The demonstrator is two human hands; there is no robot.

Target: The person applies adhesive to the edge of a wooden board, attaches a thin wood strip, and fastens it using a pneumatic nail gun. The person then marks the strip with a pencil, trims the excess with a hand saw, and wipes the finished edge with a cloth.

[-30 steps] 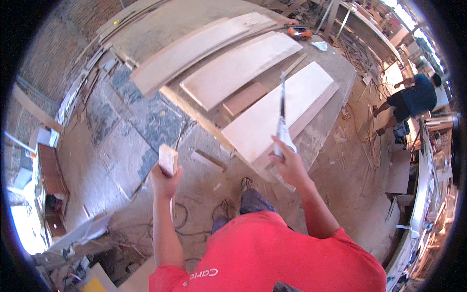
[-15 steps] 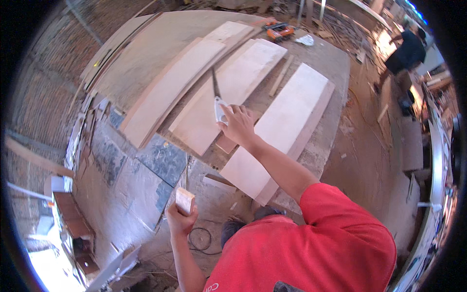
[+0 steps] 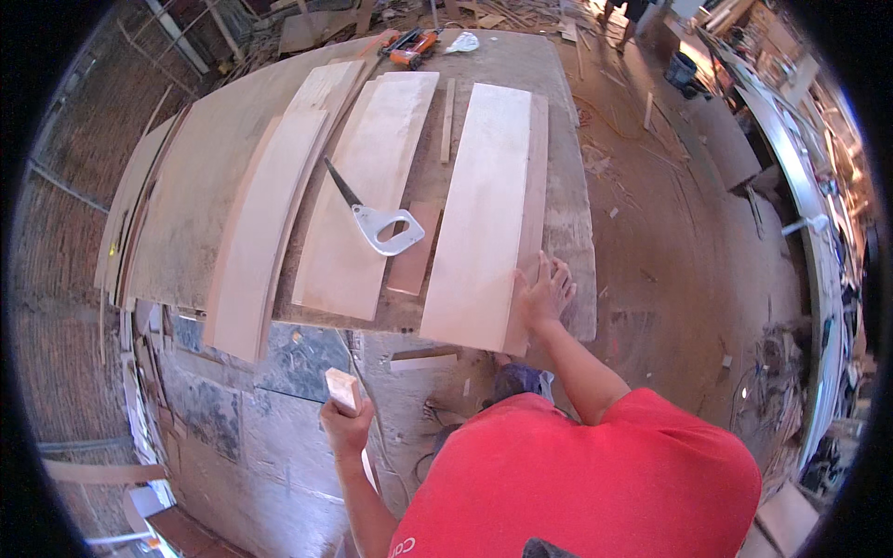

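My left hand (image 3: 347, 431) is closed around a small wooden block (image 3: 343, 390), held upright off the near side of the table. At the near right corner, my right hand (image 3: 547, 296) rests with its fingers spread against the outer edge of a pale wooden board (image 3: 479, 205). That hand grips nothing. A handsaw (image 3: 389, 232) with a light grey handle lies across the middle board (image 3: 358, 186), its dark blade pointing away to the left. Beside the handle sits a short reddish-brown wood piece (image 3: 409, 265).
A stack of boards (image 3: 265, 214) lies on the left of the table (image 3: 186, 228). A thin wood strip (image 3: 448, 121) is between the boards. An orange and black tool (image 3: 409, 48) stands at the far edge near a crumpled white bag (image 3: 462, 42). Scrap wood litters the floor.
My right hand has let go of the handsaw, now lying on the middle board, and moved to the right board's outer edge. The left hand still holds the block.
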